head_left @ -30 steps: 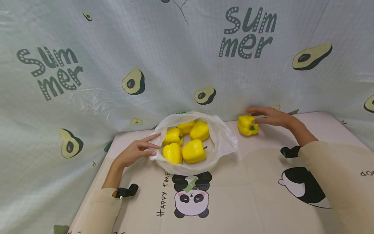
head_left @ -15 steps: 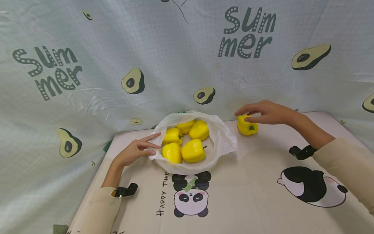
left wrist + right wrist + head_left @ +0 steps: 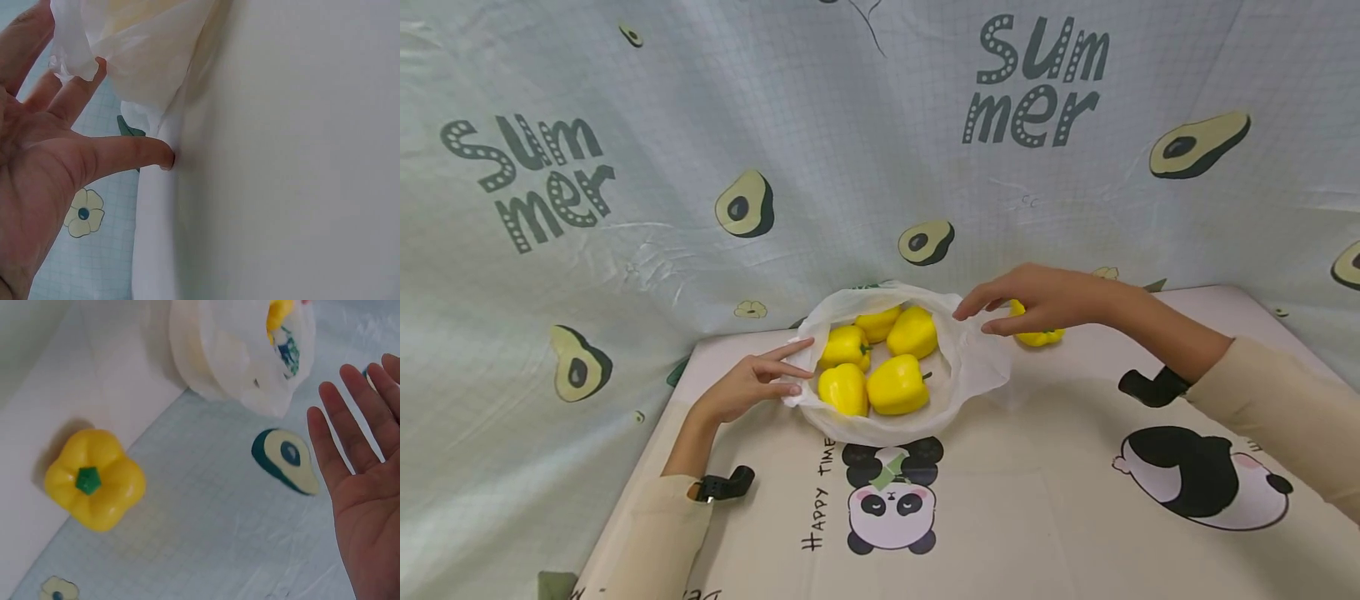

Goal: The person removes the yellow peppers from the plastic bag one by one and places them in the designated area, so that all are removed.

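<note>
A white plastic bag (image 3: 977,367) stands with its mouth spread on the table, several yellow bell peppers (image 3: 898,385) inside it. At its left rim my left hand (image 3: 748,387) touches the plastic with fingers spread; in the left wrist view the bag's edge lies over the fingers and the thumb points away. My right hand (image 3: 1045,298) hovers near the bag's right rim, fingers extended and holding nothing. Behind that hand, a single yellow bell pepper (image 3: 95,480) sits outside the bag, partly hidden in the head view and fully seen in the right wrist view.
The table (image 3: 1000,517) has a pale cloth printed with pandas and lettering. A light curtain (image 3: 850,150) with avocado prints hangs along the table's back and left edges. Each wrist wears a black camera (image 3: 1153,387).
From beside the lone bell pepper, my right hand has lifted away and moved left to the bag's right rim. That pepper and my left hand have stayed in place.
</note>
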`<state>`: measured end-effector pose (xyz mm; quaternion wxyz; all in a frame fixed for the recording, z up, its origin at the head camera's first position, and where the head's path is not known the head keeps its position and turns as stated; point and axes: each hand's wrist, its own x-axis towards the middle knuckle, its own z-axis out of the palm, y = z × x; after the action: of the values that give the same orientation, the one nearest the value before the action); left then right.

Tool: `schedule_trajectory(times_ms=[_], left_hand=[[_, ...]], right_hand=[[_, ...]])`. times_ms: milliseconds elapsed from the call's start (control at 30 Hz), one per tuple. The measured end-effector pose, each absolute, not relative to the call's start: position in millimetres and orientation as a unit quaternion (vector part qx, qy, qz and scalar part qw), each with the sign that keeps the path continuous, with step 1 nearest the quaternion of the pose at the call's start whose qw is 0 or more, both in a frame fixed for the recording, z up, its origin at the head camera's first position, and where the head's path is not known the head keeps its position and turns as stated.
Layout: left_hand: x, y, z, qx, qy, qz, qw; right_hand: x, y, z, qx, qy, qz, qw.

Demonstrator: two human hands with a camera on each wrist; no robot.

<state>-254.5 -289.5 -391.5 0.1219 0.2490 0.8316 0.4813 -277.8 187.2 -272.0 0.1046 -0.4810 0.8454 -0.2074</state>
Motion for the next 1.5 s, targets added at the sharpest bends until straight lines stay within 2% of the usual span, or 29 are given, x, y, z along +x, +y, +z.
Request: schedule_trajectory(times_ms=[367, 867, 1500], left_hand=[[-251.4, -291.8, -390.8, 0.241, 0.834, 0.482, 0.121], [-250.3, -290.0, -392.3, 0.242, 0.833, 0.482, 0.121], [-251.2, -289.9, -391.2, 0.244, 0.825, 0.492, 0.132]], right_hand=[[-270.5, 147.8, -268.6, -0.51, 0.821, -0.175, 0.188], [-276.2, 109.1, -269.4, -0.553, 0.79, -0.162, 0.212], [-288.5, 68.1, -274.3, -0.56, 0.779, -0.146, 0.241]])
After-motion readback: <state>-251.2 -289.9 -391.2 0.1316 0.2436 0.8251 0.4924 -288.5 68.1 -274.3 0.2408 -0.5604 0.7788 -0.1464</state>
